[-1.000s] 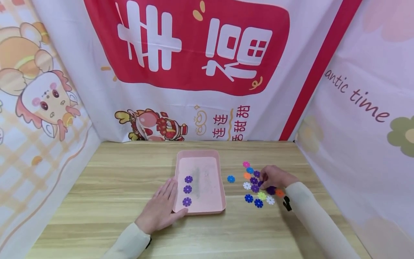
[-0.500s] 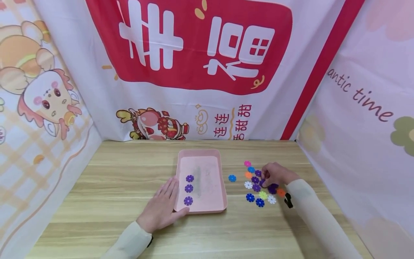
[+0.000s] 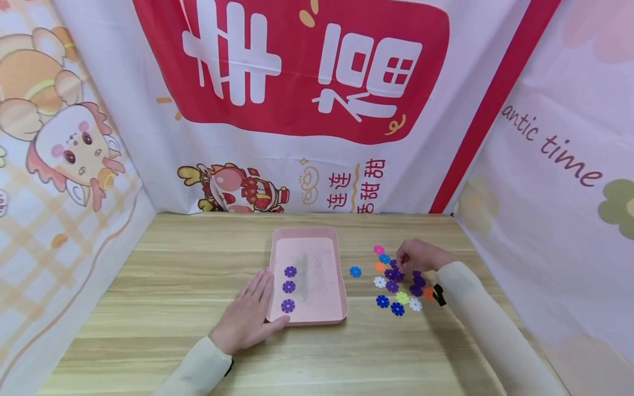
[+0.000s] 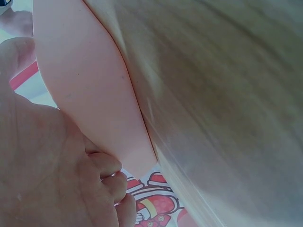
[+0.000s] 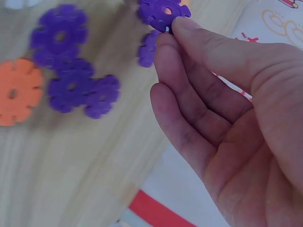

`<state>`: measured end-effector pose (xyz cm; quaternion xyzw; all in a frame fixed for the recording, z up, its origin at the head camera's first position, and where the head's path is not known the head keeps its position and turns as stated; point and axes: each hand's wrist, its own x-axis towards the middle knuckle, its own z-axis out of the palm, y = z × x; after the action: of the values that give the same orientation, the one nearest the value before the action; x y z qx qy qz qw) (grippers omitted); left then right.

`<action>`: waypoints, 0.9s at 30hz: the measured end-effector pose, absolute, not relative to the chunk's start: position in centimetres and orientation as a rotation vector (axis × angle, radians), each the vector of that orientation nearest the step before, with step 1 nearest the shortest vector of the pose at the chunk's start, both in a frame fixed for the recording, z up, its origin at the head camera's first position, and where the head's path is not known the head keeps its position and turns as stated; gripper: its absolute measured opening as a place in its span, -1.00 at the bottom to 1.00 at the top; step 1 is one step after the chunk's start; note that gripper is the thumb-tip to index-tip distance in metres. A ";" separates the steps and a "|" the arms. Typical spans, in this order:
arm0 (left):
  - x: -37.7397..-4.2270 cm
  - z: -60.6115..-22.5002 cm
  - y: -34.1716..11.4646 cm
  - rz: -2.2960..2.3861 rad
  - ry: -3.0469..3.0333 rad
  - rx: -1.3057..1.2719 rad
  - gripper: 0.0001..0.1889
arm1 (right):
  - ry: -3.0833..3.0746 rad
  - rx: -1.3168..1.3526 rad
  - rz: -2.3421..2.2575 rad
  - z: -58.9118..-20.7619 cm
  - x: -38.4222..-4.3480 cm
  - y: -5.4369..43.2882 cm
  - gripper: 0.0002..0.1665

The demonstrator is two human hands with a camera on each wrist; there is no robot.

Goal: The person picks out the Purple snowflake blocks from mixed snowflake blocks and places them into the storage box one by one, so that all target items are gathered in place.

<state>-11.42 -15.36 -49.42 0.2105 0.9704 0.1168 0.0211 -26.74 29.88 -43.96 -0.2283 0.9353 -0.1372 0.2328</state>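
On the wood-grained tabletop (image 3: 163, 264), the left hand (image 3: 247, 319) lay straight-fingered, thumb apart, against a smooth pink tray (image 3: 319, 308), rectangular with rounded corners, its long axis running away from the person. Three flat, notched purple discs (image 3: 289, 286) formed a column along its left side. A blue disc (image 3: 355, 271) lay near the tray's right wall. At a scatter of multicoloured discs (image 3: 402, 298), the right hand (image 3: 421, 256) pinched a purple disc (image 5: 156, 15) by its edge, its pierced face toward the wrist camera.
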 end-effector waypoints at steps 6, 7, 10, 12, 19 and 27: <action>-11.5 -49.5 -15.4 0.377 3.013 0.673 0.06 | 2.560 -0.686 -0.359 -42.0 -27.8 28.2 -0.82; -11.5 -49.5 -15.4 0.378 3.014 0.673 0.06 | 2.558 -0.687 -0.353 -41.7 -28.0 27.9 -0.82; -11.6 -49.5 -15.4 0.365 3.014 0.675 0.06 | 2.558 -0.685 -0.334 -40.8 -28.5 26.8 -0.82; -11.6 -49.5 -15.4 0.357 3.015 0.677 0.07 | 2.564 -0.704 -0.311 -40.3 -28.9 25.9 -0.81; -11.6 -49.4 -15.4 0.348 3.021 0.686 0.06 | 2.606 -0.838 -0.253 -39.1 -30.1 22.7 -0.79; -11.5 -49.4 -15.6 0.347 3.003 0.661 0.07 | 2.625 -0.828 -0.246 -38.6 -31.0 17.5 -0.80</action>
<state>-11.54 -15.57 -49.42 0.2135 0.9702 0.1123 0.0237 -30.98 17.51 -38.61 -0.2942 0.9330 -0.0875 0.1879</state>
